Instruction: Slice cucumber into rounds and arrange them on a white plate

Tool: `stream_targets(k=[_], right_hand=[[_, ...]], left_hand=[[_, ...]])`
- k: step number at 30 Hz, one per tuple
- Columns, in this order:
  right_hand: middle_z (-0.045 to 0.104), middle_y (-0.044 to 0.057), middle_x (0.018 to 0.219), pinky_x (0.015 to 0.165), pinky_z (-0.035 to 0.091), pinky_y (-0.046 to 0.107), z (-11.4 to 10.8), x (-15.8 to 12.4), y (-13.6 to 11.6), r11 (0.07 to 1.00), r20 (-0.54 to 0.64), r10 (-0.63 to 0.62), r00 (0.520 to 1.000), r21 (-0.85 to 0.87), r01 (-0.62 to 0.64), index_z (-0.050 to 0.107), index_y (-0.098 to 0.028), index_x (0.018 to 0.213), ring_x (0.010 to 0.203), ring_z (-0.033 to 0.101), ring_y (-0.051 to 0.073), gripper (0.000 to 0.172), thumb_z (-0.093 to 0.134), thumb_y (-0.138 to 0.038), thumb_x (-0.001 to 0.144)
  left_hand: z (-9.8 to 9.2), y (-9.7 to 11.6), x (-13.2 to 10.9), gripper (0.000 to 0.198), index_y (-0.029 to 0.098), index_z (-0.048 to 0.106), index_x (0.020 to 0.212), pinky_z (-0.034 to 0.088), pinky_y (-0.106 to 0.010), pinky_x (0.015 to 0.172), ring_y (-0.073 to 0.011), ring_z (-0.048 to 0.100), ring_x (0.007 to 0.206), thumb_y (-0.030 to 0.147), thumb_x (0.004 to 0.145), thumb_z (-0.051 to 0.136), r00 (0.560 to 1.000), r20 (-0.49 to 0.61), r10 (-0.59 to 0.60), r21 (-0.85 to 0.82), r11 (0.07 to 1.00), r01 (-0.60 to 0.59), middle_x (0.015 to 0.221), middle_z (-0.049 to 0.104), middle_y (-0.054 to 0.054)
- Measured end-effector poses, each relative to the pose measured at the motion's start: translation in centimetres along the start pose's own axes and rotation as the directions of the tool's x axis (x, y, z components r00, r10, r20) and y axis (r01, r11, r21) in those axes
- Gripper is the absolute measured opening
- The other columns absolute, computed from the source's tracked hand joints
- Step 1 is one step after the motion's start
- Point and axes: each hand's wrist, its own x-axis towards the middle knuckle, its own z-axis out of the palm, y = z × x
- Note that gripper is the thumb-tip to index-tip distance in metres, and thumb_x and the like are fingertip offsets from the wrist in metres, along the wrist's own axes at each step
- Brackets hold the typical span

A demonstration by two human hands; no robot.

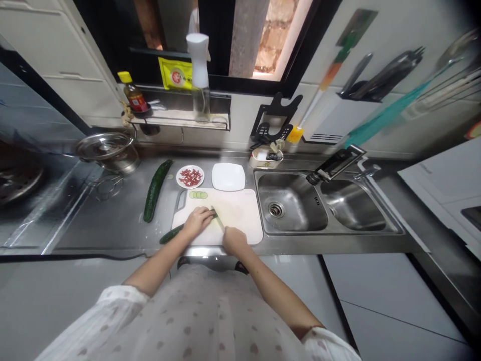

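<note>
My left hand (198,219) is closed over a dark green cucumber (171,234) that lies across the white cutting board (240,215), its stem end sticking out past the board's left edge. My right hand (234,239) grips the handle of a knife (218,217), and the blade meets the cucumber just beside my left fingers. A few cut cucumber slices (198,194) rest at the board's far edge.
A second whole cucumber (156,189) lies on the steel counter to the left. Behind the board stand a small plate of red chilli pieces (190,177) and a bare white dish (228,176). A double sink (323,203) is to the right, a lidded pot (107,149) to the left.
</note>
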Motion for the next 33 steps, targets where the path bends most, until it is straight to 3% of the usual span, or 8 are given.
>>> stream_targets(k=[11, 21, 33], right_hand=[[0.068, 0.015, 0.106, 0.080, 0.047, 0.028, -0.1, 2.1, -0.9, 0.999, -0.052, -0.023, 0.998, 0.023, 0.024, 0.063, -0.013, 0.109, 0.101, 0.065, 0.022, 0.030, 0.042, -0.010, 0.087], [0.069, 0.015, 0.103, 0.079, 0.048, 0.030, 1.2, 0.7, 0.2, 1.000, -0.028, -0.001, 1.000, 0.016, 0.001, 0.063, -0.013, 0.107, 0.099, 0.065, 0.023, 0.029, 0.042, -0.011, 0.087], [0.068, 0.016, 0.107, 0.079, 0.046, 0.029, 0.3, 1.6, -0.5, 1.000, -0.017, -0.028, 0.999, -0.001, 0.028, 0.061, -0.013, 0.112, 0.102, 0.064, 0.022, 0.031, 0.039, -0.010, 0.089]], left_hand=[[0.2, 0.0, -0.1, 0.026, 0.023, 0.069, 0.109, 0.046, -0.033, 0.082, -0.0189, 0.054, 0.089, 0.029, 0.092, 0.050, 1.000, -0.001, -0.001, -0.001, 1.000, 0.001, 0.097, 0.063, -0.007], [0.3, -0.1, 0.0, 0.026, 0.022, 0.069, 0.108, 0.046, -0.033, 0.082, -0.0188, 0.055, 0.089, 0.030, 0.093, 0.049, 1.000, -0.009, -0.010, 0.008, 1.000, 0.011, 0.097, 0.064, -0.007], [0.2, -0.1, 0.0, 0.026, 0.023, 0.069, 0.109, 0.046, -0.034, 0.082, -0.0186, 0.055, 0.089, 0.029, 0.092, 0.050, 1.000, -0.012, -0.011, -0.004, 1.000, 0.011, 0.096, 0.063, -0.007]])
